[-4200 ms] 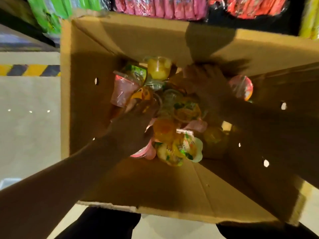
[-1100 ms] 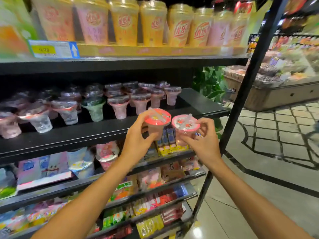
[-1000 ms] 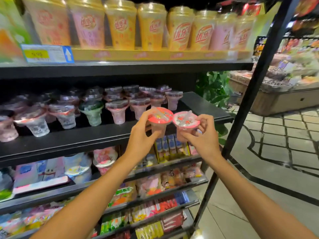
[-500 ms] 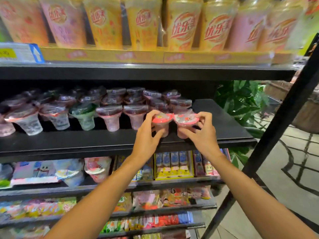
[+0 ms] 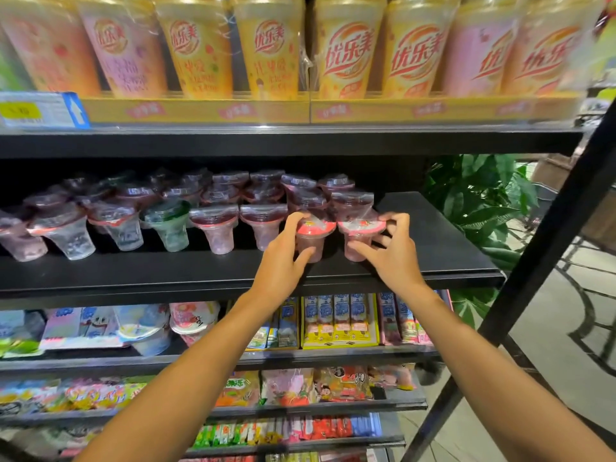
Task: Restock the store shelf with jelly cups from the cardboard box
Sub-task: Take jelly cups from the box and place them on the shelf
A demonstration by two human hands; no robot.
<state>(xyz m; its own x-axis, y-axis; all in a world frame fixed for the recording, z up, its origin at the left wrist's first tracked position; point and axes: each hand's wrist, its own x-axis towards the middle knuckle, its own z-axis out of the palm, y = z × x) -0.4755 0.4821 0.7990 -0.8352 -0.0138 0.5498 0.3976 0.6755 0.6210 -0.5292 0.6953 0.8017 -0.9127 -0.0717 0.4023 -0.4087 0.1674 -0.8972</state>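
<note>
**Two jelly cups reach the shelf front**

At mid-frame, the left hand (image 5: 281, 258) curls around a red-lidded jelly cup (image 5: 313, 240), and the right hand (image 5: 391, 258) pinches a pink-lidded jelly cup (image 5: 358, 240) just beside it. Both cups stand upright on the black shelf (image 5: 433, 235), seemingly already resting there. They sit directly ahead of the fingers, extending the front row rightward.

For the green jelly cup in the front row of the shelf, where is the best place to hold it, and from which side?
Probably pinch the green jelly cup around its narrow tapered body below the wide lid, coming from the open front of the black shelf. Neighbouring cups crowd both sides, and its rear.
</note>
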